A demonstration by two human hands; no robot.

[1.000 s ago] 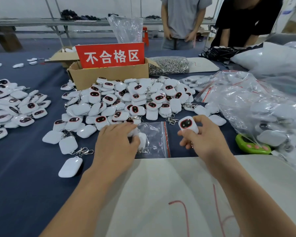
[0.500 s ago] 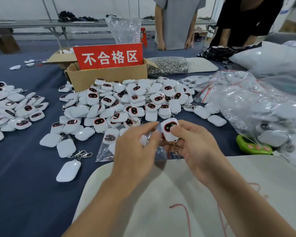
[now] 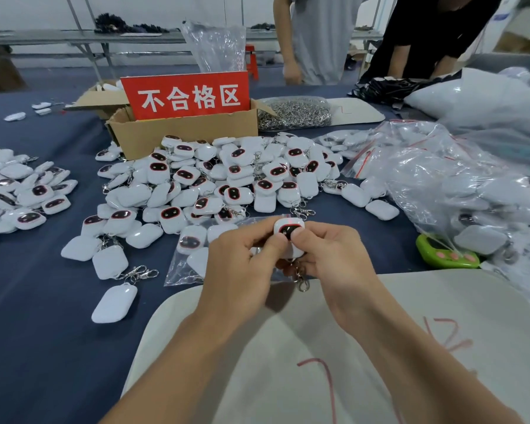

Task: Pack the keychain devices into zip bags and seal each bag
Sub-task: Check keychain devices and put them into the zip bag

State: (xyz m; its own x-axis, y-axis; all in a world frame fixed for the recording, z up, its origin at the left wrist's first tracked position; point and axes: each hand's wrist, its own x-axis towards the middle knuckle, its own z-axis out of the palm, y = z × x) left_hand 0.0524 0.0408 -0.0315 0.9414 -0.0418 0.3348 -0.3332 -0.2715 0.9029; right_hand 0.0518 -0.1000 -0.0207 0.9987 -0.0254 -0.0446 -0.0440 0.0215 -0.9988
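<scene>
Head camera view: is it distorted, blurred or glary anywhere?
Head view: the wide-angle lens skews the far grey metal bench; soft even light, only a faint shadow on the white board; glare on the heap of clear plastic bags; the small white keychain device is sharp.

A brown cardboard box [image 3: 184, 133] bearing a red sign [image 3: 187, 94] sits far centre; a green plastic gadget [image 3: 444, 255] lies right.

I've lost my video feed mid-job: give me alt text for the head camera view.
The left hand and right hand pinch one white keychain device with a dark face, its clasp hanging, over a clear zip bag that holds devices on the blue table. Behind lie a pile of loose devices and a cardboard box with a red sign.
</scene>
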